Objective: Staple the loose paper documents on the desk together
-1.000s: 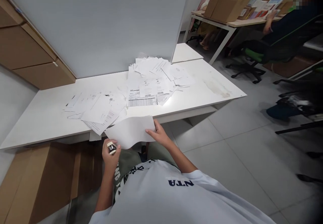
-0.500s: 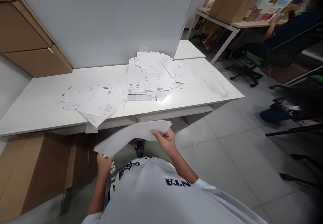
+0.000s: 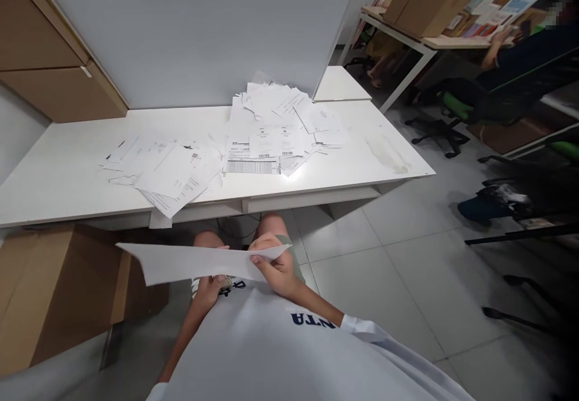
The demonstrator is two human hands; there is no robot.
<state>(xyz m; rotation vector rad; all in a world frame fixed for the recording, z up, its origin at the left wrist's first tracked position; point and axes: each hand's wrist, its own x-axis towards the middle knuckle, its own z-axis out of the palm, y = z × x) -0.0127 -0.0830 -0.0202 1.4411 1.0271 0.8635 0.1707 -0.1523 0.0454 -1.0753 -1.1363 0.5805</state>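
Note:
A white sheet of paper, perhaps more than one layer, is held over my lap, below the table's front edge. My right hand pinches its right end, thumb on the near face and fingers behind. My left hand grips the lower middle of the sheet, with fingertips showing over the top edge. A small pale object shows beside the left thumb; its kind is unclear. The sheet's left end sticks out freely past the left hand.
On the white table lie a left paper pile and a right paper pile. A grey panel rises behind. Cardboard boxes stand at left. At right are an office chair and a seated person.
The sheet has moved left and flattened from its curved shape. My left hand has shifted right, from the sheet's left end to its middle, closer to my right hand.

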